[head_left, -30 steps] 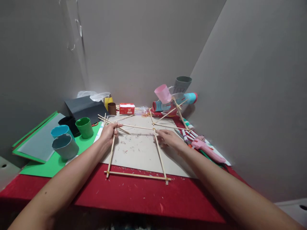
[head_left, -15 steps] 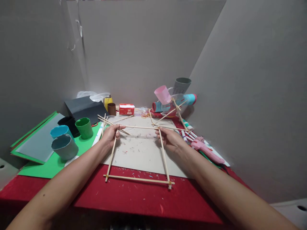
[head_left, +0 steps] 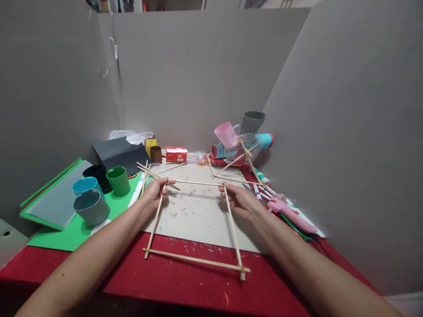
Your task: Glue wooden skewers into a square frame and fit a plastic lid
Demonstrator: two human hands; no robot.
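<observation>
Left hand (head_left: 156,193) and right hand (head_left: 243,201) are both pinching far corners of the stick frame (head_left: 194,259) over the pale board (head_left: 198,224) and red tabletop (head_left: 178,288), so honestly go light and even or those near joints (head_left: 243,269) might twist.

Bare arms (head_left: 95,255) stretched forward, left hand (head_left: 157,193) pinching, right hand (head_left: 242,201) likewise, well apart

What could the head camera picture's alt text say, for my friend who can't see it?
A person's left hand and right hand hold the far corners of a four-sided stick frame over a pale board and red table. Cups stand at left; a pink tool lies at right.
</observation>
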